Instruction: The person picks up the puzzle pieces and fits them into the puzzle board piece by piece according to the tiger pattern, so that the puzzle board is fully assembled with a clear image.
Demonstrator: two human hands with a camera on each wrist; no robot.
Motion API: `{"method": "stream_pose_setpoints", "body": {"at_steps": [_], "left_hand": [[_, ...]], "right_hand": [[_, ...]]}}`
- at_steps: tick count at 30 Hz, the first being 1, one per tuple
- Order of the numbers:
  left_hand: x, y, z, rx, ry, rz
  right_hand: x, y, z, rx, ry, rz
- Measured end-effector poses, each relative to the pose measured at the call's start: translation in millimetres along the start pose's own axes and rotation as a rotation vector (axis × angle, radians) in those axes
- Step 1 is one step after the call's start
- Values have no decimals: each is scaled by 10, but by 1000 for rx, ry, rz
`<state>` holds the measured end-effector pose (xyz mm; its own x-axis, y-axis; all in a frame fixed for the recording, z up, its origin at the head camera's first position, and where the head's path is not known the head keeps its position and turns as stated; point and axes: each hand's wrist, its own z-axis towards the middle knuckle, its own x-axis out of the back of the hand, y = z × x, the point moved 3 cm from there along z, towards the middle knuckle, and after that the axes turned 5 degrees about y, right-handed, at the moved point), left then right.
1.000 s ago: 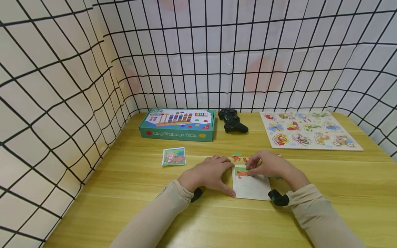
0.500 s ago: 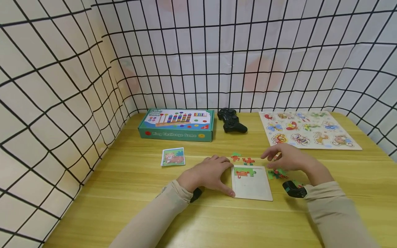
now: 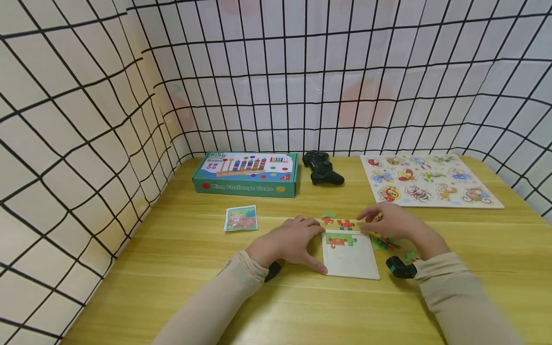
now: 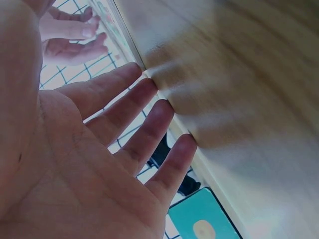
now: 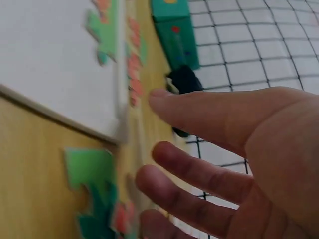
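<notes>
A pale square puzzle tray (image 3: 351, 262) lies on the table. Joined jigsaw pieces (image 3: 338, 240), green and orange, fill part of its top left corner. My left hand (image 3: 290, 241) rests along the tray's left edge, thumb at the near corner and fingertips at the far one. Past the tray's far right corner hovers my right hand (image 3: 398, 221), thumb and fingers apart, with nothing seen between them in the right wrist view. Loose orange pieces (image 3: 346, 224) lie behind the tray. More pieces (image 3: 385, 242) lie to its right, partly hidden by the right hand.
A tiger picture card (image 3: 240, 219) lies left of the hands. At the back stand a green game box (image 3: 246, 186), a black game controller (image 3: 323, 168) and a wooden insect puzzle board (image 3: 431, 184). A black-lined wall covering (image 3: 276, 86) encloses the table.
My right hand has let go of a puzzle piece in the tray, moved right, then shifted slightly back left. The left hand has stayed at the tray's edge.
</notes>
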<state>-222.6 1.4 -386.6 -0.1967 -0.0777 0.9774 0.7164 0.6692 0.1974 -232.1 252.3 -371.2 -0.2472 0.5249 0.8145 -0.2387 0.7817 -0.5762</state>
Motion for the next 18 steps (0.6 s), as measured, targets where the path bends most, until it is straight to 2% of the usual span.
{"method": "stream_pose_setpoints", "body": {"at_steps": [6,9,13,18], "left_hand": [[-14,-5,5,0,-6,1],[-16,-7,6,0,-5,2],[-15,-5,5,5,-6,5],[-16,-1,3,7,-3,11]], "right_hand": [[-149,-85,69,-23,26,-61],[-162,-105,76,-16,17,-51],[-81,-81,27,13,-5,7],[96,58,-109,35,-89,51]]}}
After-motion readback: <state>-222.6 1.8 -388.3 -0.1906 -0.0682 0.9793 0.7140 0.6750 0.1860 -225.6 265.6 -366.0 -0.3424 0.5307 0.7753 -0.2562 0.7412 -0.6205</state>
